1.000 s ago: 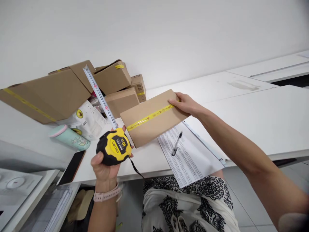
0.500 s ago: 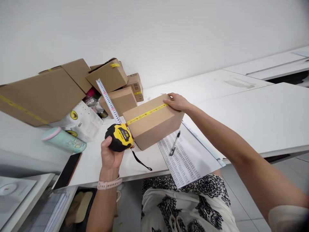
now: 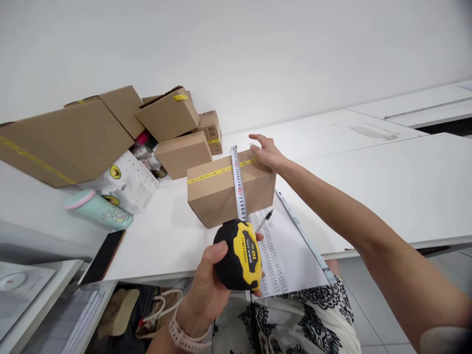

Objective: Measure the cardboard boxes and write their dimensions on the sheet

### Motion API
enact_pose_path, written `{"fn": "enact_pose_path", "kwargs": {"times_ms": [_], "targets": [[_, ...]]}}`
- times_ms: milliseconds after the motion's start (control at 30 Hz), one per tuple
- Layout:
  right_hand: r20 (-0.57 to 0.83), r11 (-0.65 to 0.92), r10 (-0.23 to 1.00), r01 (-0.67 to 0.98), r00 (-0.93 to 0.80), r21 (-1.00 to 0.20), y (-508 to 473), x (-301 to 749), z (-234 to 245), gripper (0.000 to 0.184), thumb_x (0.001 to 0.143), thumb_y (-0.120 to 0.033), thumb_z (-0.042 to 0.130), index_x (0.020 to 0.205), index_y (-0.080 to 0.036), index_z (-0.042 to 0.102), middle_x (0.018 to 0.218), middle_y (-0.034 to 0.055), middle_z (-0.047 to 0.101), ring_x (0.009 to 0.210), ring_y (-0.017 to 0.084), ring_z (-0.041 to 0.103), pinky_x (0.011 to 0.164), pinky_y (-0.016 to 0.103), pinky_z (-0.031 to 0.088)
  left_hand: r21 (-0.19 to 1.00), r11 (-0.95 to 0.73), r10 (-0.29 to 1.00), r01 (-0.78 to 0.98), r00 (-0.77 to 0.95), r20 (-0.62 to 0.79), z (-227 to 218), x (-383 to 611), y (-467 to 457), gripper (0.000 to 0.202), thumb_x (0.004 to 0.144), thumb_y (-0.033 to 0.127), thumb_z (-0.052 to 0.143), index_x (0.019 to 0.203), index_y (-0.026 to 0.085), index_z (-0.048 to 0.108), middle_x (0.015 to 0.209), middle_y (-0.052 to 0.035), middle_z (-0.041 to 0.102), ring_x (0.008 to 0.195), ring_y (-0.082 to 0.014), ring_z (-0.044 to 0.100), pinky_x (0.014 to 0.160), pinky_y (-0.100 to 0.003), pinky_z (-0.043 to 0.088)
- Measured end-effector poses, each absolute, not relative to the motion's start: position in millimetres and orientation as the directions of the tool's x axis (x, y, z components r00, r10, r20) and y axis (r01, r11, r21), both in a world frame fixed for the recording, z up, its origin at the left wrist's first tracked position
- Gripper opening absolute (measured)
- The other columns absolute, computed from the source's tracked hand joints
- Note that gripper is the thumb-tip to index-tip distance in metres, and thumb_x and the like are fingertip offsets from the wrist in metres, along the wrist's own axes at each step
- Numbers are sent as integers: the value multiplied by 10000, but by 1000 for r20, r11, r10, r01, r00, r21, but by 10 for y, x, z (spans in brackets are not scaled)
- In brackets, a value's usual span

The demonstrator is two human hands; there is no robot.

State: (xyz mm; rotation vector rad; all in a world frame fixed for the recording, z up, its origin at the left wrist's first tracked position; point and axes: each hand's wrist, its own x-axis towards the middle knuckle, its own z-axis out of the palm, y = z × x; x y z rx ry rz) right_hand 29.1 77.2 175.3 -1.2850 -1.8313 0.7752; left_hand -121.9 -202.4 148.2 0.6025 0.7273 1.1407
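My left hand [image 3: 210, 278] is wrapped round a yellow and black tape measure [image 3: 238, 255], low in front of me. From its case the white blade [image 3: 238, 182] sticks out away from me, crossing over a cardboard box [image 3: 214, 196] with yellow tape along its top. The metal tip of the blade shows just past the box's far top edge. My right hand [image 3: 268, 153] rests at the box's right end, index finger stretched out and thumb apart from it. Its other fingers are partly hidden. A pen [image 3: 264, 221] lies on a printed sheet [image 3: 295, 260] beside the box.
Several cardboard boxes [image 3: 184, 152] are stacked at the back left against the wall. Nearer stand a white avocado-print box [image 3: 138, 184], a mint tumbler [image 3: 106, 214] lying tilted and a dark flat object [image 3: 103, 258]. The white table's [image 3: 165, 250] front edge is close to my lap.
My left hand has moved right and nearer with the tape measure, so the blade now crosses the box. The box has turned slightly. My right index finger has stretched out off its top.
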Motion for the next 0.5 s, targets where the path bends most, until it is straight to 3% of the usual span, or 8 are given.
{"fn": "enact_pose_path", "kwargs": {"times_ms": [133,300,367,500], "targets": [[279,405,909,500,-310,-766,823,185,1868,444,970,-268,441,1393,-230,570,1544,92,484,1482,295,341,1229,508,284,727,320,947,-607,212,-240,1555,-1088,-2069,590,781,591,691,1205,182,667,1307,-176,612,800,-248,667,563,-369,612],[65,282,899,457,-434,-844,935,19,1904,472,1000,-308,428,1449,-234,552,1435,115,605,1216,288,619,1041,465,504,672,378,924,-636,298,-238,1649,-887,-2137,611,755,622,724,1166,174,664,1056,-132,653,786,-223,646,589,-333,604],[37,285,886,481,-462,-829,954,-27,1913,435,991,-281,465,1391,-198,615,1337,128,676,1132,282,662,1009,444,518,661,395,917,-638,318,-241,1652,-813,-2145,621,759,629,716,1165,163,653,949,-109,642,763,-211,641,605,-331,604],[50,358,861,533,-506,-767,964,-62,1935,323,960,-195,513,1176,-182,753,1248,107,729,1099,269,674,1000,399,507,647,371,927,-665,300,-224,1657,-664,-2133,604,770,621,704,1158,165,625,930,-101,641,753,-213,650,606,-332,596]]}}
